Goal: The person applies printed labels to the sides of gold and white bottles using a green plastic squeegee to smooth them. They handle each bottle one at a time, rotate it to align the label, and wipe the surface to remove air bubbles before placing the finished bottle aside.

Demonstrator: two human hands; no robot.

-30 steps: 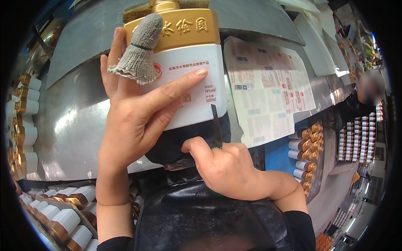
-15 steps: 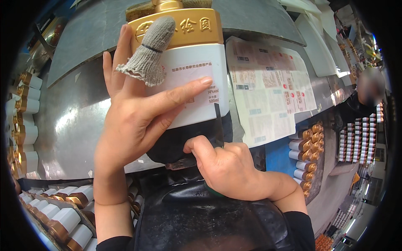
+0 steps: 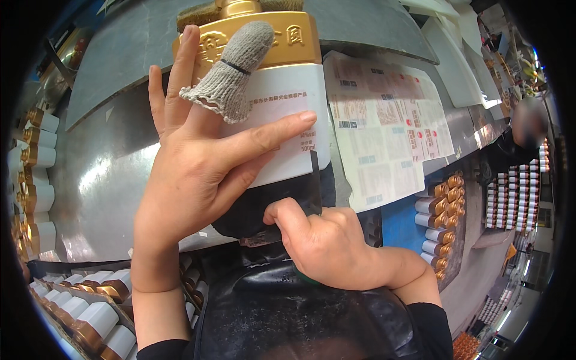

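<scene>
A white bottle [image 3: 300, 81] with a gold shoulder and neck lies on its back on a black pad [image 3: 255, 207], its neck pointing away from me. Across its front is a clear label with small reddish print. My left hand [image 3: 186, 159] rests over the label with its fingers spread, the index fingertip near the bottle's right edge. A grey knitted finger cover [image 3: 234, 75], banded in black, sits on the middle finger. Closer to me, my right hand [image 3: 324, 243] is closed around a thin, flat dark blade [image 3: 316, 180], whose tip points up at the label's lower right corner.
Right of the bottle lies a sheet of printed labels [image 3: 384, 132] on the metal table [image 3: 108, 180]. Behind the bottle is a brush [image 3: 198, 17]. More white-and-gold bottles stand at the left [image 3: 36, 192], lower left [image 3: 90, 318] and right [image 3: 435, 219]. Another person [image 3: 510, 144] is at far right.
My left hand has slid a little to the right over the label, its index fingertip now nearer the bottle's right edge. My right hand and the blade have hardly moved.
</scene>
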